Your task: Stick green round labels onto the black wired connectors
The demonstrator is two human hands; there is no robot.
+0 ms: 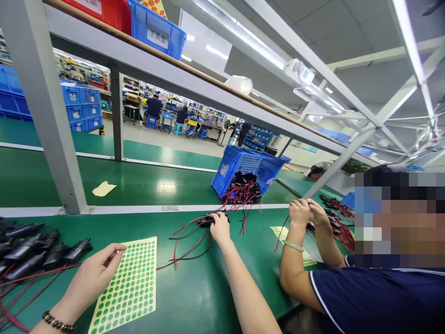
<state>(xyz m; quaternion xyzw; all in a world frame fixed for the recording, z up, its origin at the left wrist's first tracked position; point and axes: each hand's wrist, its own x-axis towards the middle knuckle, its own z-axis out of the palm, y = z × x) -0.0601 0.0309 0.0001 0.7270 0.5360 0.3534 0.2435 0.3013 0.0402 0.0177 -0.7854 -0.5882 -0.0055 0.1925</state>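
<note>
My left hand (95, 271), with a beaded bracelet at its wrist, is over the upper left part of a sheet of round green stickers (134, 278). Its thumb and index finger are close together at the sheet's edge; anything between them is too small to tell. Further forward, my right hand (219, 228) has its fingers on a black cylindrical part (206, 221) with red and black wires lying on the green table. Several similar black parts (26, 246) with red wires lie in a heap at the left.
A tipped blue bin (225, 169) spills wired black parts beyond the white strip. At the right sits a person (375, 297), hands raised, near another sticker sheet (308, 260). A grey post (52, 111) stands at left; a paper scrap (104, 188) lies behind the strip.
</note>
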